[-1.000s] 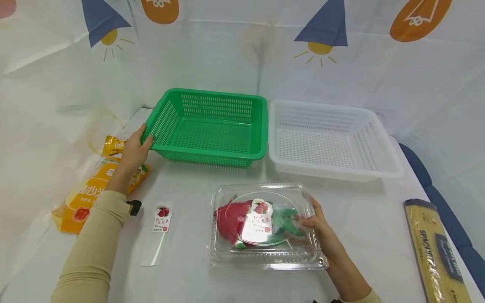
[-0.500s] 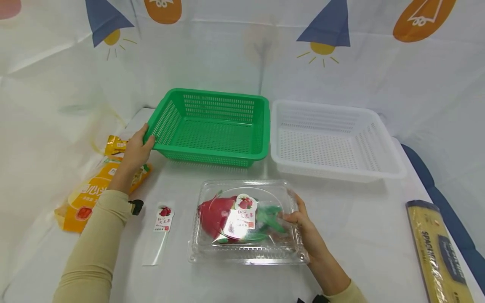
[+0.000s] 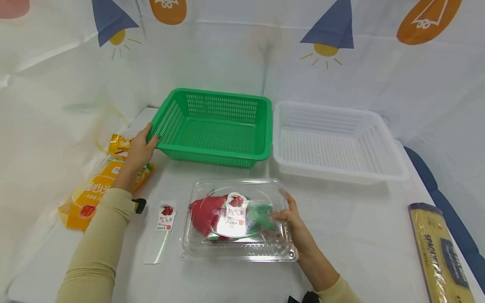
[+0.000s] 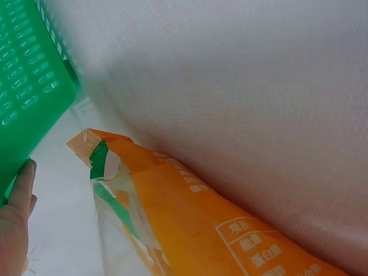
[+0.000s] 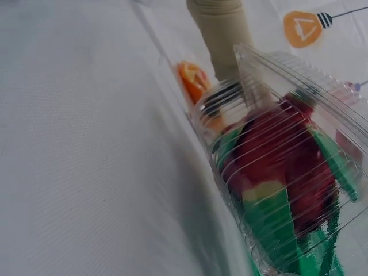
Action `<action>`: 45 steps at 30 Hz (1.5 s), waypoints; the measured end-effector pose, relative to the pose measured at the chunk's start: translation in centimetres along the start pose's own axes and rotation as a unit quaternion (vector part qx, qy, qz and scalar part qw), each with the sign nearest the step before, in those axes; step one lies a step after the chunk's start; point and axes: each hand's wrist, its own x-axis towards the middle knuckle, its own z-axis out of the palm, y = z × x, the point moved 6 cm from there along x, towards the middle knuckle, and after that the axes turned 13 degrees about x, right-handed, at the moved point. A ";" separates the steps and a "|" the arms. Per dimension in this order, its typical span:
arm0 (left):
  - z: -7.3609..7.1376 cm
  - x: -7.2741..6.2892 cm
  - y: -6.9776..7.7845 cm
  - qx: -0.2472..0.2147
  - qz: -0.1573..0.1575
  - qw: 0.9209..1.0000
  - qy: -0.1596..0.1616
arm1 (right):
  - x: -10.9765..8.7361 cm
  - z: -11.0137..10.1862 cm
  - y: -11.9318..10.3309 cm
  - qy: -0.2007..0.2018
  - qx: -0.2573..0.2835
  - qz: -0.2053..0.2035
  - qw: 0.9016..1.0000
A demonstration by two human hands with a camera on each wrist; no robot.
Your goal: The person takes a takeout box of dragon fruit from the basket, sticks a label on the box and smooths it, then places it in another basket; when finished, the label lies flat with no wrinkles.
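Note:
At the far left of the table, my left hand (image 3: 139,150) grips the left edge of a green plastic basket (image 3: 206,153). Its fingers (image 4: 22,192) lie against the basket wall (image 4: 26,86) in the left wrist view. A clear plastic clamshell box (image 3: 242,253) is held at its right side by my right hand (image 3: 297,229), thumb over the lid. Inside shows a red dragon fruit (image 3: 204,214) with green leaf tips, under a printed sticker (image 3: 235,216). Through the ribbed box wall, the right wrist view shows the fruit (image 5: 282,155); the right hand is hidden there.
A white basket (image 3: 341,173) stands right of the green one. Orange food packaging (image 3: 91,191) lies under the left forearm, beside a small yellow packet (image 3: 118,144). A second sticker on clear backing (image 3: 166,219) lies left of the box. A spaghetti pack (image 3: 435,248) lies far right.
My right hand has moved the clamshell box to the left and slightly away from me. The left hand stays on the green basket. The head view has shifted slightly.

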 end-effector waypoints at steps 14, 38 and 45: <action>0.0 0.0 -0.1 0.006 -0.005 1.000 0.002 | 1.6 2.3 0.7 0.000 0.015 -0.003 1.000; -0.1 -0.2 0.1 0.005 -0.001 1.000 0.003 | 3.5 4.7 0.5 0.013 -0.014 0.005 1.000; -0.1 -0.2 0.1 0.001 0.002 1.000 0.005 | 4.1 5.5 0.1 0.006 -0.018 0.000 1.000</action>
